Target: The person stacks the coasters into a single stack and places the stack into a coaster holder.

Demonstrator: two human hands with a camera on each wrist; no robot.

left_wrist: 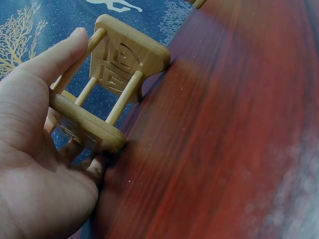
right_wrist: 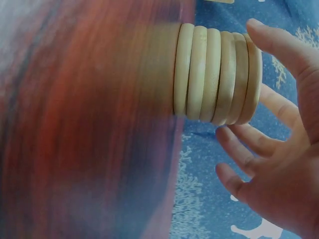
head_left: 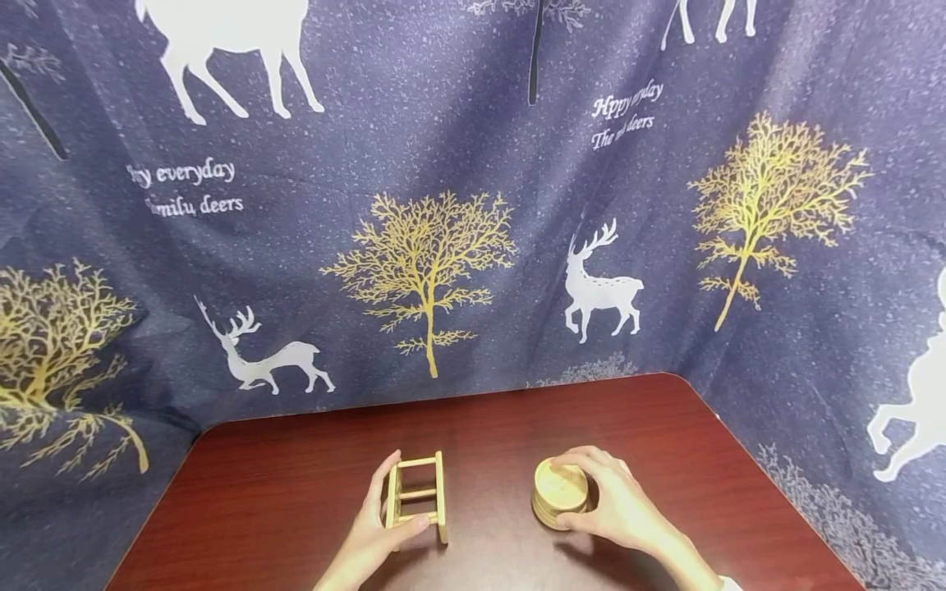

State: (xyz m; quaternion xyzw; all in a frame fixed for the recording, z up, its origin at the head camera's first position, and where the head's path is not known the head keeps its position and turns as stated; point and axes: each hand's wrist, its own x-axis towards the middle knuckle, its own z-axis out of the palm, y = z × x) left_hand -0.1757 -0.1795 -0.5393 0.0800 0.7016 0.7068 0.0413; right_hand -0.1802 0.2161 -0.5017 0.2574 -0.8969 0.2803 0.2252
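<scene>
On the left of the head view my left hand (head_left: 375, 532) holds a pale wooden coaster rack (head_left: 441, 497), thumb over its near end and fingers along its left side. Two carved side panels (left_wrist: 117, 57) joined by rods show in the left wrist view, and nothing sits between them. To the right, a stack of round wooden coasters (head_left: 559, 486) stands upright on the table. Around it curls my right hand (head_left: 619, 502), thumb at the near side, index finger at the top. Several coasters (right_wrist: 212, 74) lie flush in the right wrist view; the other fingers spread beside them.
Both things stand on a dark red wooden table (head_left: 488, 443), a hand's width or more apart. Behind and beside it hangs a blue cloth (head_left: 473, 328) printed with deer and trees. The table's far edge (head_left: 517, 389) meets this cloth.
</scene>
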